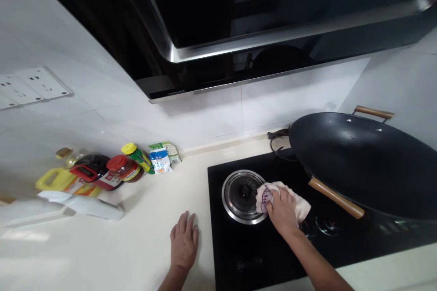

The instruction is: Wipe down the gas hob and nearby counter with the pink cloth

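My right hand (pixel 282 208) presses a pale pink cloth (pixel 301 208) with a purple pattern onto the black glass cooktop (pixel 235 248). Its fingers are bent over the bunched cloth, which overlaps the right edge of the round burner (pixel 244 196) with its silver ring. Palm down on the white countertop (pixel 143 241), my left hand (pixel 184 240) rests just left of the cooktop with its fingers stretched out and nothing in them.
A large black wok (pixel 362 159) with wooden handles covers the cooktop's right side. Bottles, a red-lidded jar (pixel 125 168) and seasoning packets (pixel 160 159) line the wall at left. The range hood (pixel 239 68) hangs low overhead. A white object (pixel 82 204) lies on the left counter.
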Demonstrator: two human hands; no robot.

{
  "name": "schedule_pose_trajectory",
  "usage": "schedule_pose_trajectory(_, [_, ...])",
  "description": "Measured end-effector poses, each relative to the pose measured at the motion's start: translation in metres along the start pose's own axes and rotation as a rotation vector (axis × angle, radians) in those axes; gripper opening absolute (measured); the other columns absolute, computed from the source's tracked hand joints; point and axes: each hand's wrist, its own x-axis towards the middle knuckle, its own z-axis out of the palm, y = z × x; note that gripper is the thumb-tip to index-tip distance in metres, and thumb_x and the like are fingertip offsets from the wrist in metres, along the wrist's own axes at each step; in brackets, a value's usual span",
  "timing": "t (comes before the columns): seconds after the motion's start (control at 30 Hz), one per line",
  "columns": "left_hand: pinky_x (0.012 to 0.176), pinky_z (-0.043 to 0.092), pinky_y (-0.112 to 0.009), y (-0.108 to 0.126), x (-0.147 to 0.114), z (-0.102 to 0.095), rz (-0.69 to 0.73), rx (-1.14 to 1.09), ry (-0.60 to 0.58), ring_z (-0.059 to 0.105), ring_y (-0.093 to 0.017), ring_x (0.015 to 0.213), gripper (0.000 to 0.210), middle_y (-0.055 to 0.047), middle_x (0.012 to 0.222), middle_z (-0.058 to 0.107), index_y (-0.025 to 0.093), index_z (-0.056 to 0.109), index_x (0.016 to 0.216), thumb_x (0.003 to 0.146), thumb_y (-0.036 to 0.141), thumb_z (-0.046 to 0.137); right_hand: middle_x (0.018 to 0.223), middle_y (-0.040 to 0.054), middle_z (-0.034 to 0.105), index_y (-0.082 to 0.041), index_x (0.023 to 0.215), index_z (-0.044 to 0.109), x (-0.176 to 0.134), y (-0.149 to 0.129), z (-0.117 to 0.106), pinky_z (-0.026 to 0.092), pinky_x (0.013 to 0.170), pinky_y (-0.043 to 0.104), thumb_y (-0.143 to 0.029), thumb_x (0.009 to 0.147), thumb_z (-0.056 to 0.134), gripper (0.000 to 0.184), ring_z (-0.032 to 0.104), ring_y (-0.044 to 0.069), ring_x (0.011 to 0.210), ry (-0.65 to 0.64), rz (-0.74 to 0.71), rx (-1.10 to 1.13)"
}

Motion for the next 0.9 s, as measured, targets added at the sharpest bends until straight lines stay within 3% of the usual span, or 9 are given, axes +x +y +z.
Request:
schedule_pose_trajectory(0.1, [0.11, 0.044, -0.046, 0.001, 0.0, 0.001, -0.001, 0.0, 0.005, 0.053, -0.027, 0.139, 0.045, -0.011, 0.148, 0.063, 0.025, 0.064, 0.138, 0.102, 0.033, 0.039, 0.146, 0.0167, 0.054, -0.023, 0.121, 0.065, -0.043, -0.008, 0.0, 0.029, 0.114, 0.066, -0.022, 0.082, 0.058, 0.04, 0.035, 0.043, 0.145, -0.011, -0.092, -0.018])
schedule_pose_trajectory(0.2, [0.11, 0.044, -0.046, 0.0, 0.0, 0.003, 0.003, 0.008, 0.019, 0.054, -0.026, 0.138, 0.045, -0.01, 0.148, 0.063, 0.025, 0.065, 0.138, 0.102, 0.033, 0.038, 0.151, 0.0077, 0.055, -0.032, 0.118, 0.067, -0.089, -0.013, 0.001, 0.028, 0.115, 0.067, -0.02, 0.074, 0.063, 0.046, 0.038, 0.043, 0.144, -0.08, -0.252, 0.005])
schedule_pose_trajectory(0.37, [0.108, 0.046, -0.045, -0.005, -0.001, 0.003, 0.036, 0.035, 0.041, 0.055, -0.026, 0.137, 0.045, -0.011, 0.147, 0.064, 0.025, 0.064, 0.138, 0.102, 0.033, 0.038, 0.154, -0.0052, 0.055, -0.044, 0.116, 0.067, -0.131, 0.0, 0.002, 0.04, 0.111, 0.054, -0.023, 0.065, 0.065, 0.055, 0.045, 0.038, 0.144, -0.24, -0.52, 0.058])
schedule_pose_trajectory(0.43, [0.107, 0.046, -0.044, -0.006, -0.001, 0.003, 0.047, 0.046, 0.043, 0.055, -0.026, 0.137, 0.045, -0.011, 0.147, 0.064, 0.025, 0.064, 0.138, 0.102, 0.032, 0.038, 0.153, -0.0059, 0.056, -0.045, 0.117, 0.067, -0.127, 0.007, 0.001, 0.042, 0.11, 0.052, -0.023, 0.067, 0.064, 0.055, 0.047, 0.036, 0.142, -0.244, -0.511, 0.065])
schedule_pose_trajectory(0.5, [0.107, 0.046, -0.044, -0.005, 0.0, 0.003, 0.049, 0.048, 0.042, 0.055, -0.025, 0.137, 0.044, -0.01, 0.147, 0.064, 0.025, 0.064, 0.138, 0.102, 0.032, 0.039, 0.152, -0.002, 0.056, -0.041, 0.12, 0.067, -0.111, 0.01, -0.002, 0.039, 0.113, 0.055, -0.021, 0.071, 0.062, 0.053, 0.047, 0.036, 0.142, -0.172, -0.395, 0.062])
schedule_pose_trajectory(0.6, [0.108, 0.046, -0.044, -0.004, 0.0, 0.002, 0.039, 0.045, 0.043, 0.055, -0.025, 0.137, 0.044, -0.011, 0.147, 0.064, 0.025, 0.064, 0.137, 0.103, 0.032, 0.039, 0.152, 0.0043, 0.055, -0.034, 0.126, 0.065, -0.078, 0.003, -0.006, 0.031, 0.119, 0.06, -0.02, 0.081, 0.056, 0.048, 0.04, 0.036, 0.146, -0.055, -0.219, 0.064])
schedule_pose_trajectory(0.7, [0.108, 0.045, -0.044, -0.004, 0.0, 0.002, 0.035, 0.045, 0.043, 0.055, -0.026, 0.138, 0.044, -0.011, 0.146, 0.064, 0.024, 0.065, 0.137, 0.103, 0.031, 0.039, 0.151, 0.0053, 0.055, -0.032, 0.129, 0.063, -0.062, -0.008, -0.006, 0.026, 0.121, 0.064, -0.019, 0.087, 0.052, 0.045, 0.032, 0.035, 0.151, -0.009, -0.143, 0.082])
schedule_pose_trajectory(0.8, [0.109, 0.045, -0.045, -0.003, 0.0, 0.002, 0.038, 0.05, 0.024, 0.054, -0.026, 0.139, 0.044, -0.011, 0.147, 0.063, 0.024, 0.064, 0.138, 0.103, 0.031, 0.039, 0.15, 0.0072, 0.055, -0.031, 0.123, 0.066, -0.077, -0.017, -0.004, 0.024, 0.121, 0.067, -0.019, 0.085, 0.056, 0.041, 0.03, 0.038, 0.151, -0.036, -0.146, 0.079])
schedule_pose_trajectory(0.9, [0.108, 0.045, -0.045, -0.002, 0.001, 0.001, 0.036, 0.058, 0.012, 0.054, -0.026, 0.139, 0.045, -0.012, 0.147, 0.063, 0.022, 0.063, 0.138, 0.103, 0.03, 0.038, 0.153, 0.009, 0.053, -0.03, 0.119, 0.068, -0.107, -0.03, -0.002, 0.023, 0.12, 0.07, -0.023, 0.08, 0.064, 0.039, 0.03, 0.043, 0.15, -0.195, -0.243, 0.084])
